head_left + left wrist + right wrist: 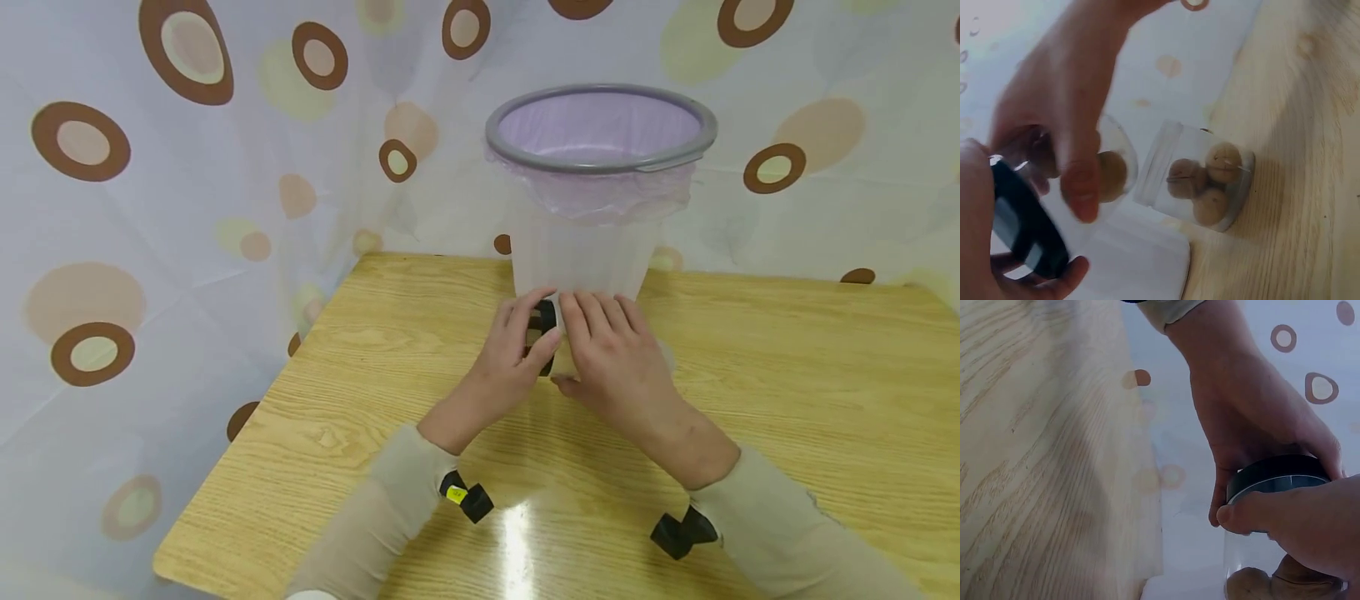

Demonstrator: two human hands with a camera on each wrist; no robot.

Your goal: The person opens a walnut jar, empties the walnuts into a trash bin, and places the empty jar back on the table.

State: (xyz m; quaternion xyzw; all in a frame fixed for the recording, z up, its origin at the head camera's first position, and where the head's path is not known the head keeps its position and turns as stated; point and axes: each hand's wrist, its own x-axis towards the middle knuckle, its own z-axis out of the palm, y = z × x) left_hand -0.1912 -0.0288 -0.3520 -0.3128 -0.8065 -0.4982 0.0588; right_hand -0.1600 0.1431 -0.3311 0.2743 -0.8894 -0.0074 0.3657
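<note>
My left hand point(508, 337) grips the black lid point(548, 337) by its edge, thumb on the near side and fingers on the far side. My right hand point(613, 354) curls round a clear jar point(1235, 553), which it mostly hides in the head view. The lid sits at the jar's mouth in the right wrist view. Brown walnuts point(1249, 584) lie inside the held jar. Beside the hands in the left wrist view, a second clear jar point(1172, 140), without a lid, stands on the table with three walnuts point(1210, 206) in it.
A translucent bin point(581, 254) with a grey rim and a lilac liner stands at the back, just beyond my hands. The wooden table point(795, 375) reaches a patterned sheet point(187, 208) at the left and back.
</note>
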